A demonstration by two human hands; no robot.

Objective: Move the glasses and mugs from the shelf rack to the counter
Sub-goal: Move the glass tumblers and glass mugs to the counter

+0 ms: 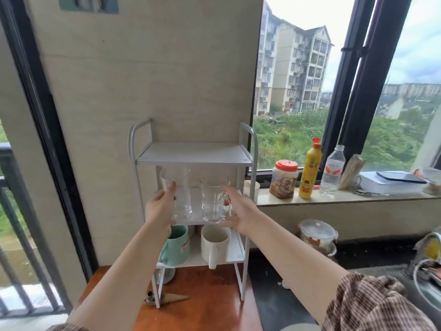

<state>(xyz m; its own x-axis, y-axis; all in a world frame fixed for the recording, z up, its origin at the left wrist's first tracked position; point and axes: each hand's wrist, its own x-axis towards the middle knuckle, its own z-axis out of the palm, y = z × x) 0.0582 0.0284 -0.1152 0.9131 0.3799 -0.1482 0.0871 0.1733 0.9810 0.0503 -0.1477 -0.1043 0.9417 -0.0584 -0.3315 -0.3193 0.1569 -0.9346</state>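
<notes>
The white rack (193, 158) stands on a wooden counter (210, 292), top shelf bare. On its middle shelf two clear glasses stand upright, long axes vertical: a tall glass (181, 194) to the left, a handled glass mug (213, 201) to the right, its handle turned right. Below sit a green mug (175, 244) and a white mug (214, 244). The left hand (160, 209) is spread wide at the tall glass's left side, seemingly touching it; the right hand (238, 211), also spread, is just right of the mug's handle, gripping nothing.
</notes>
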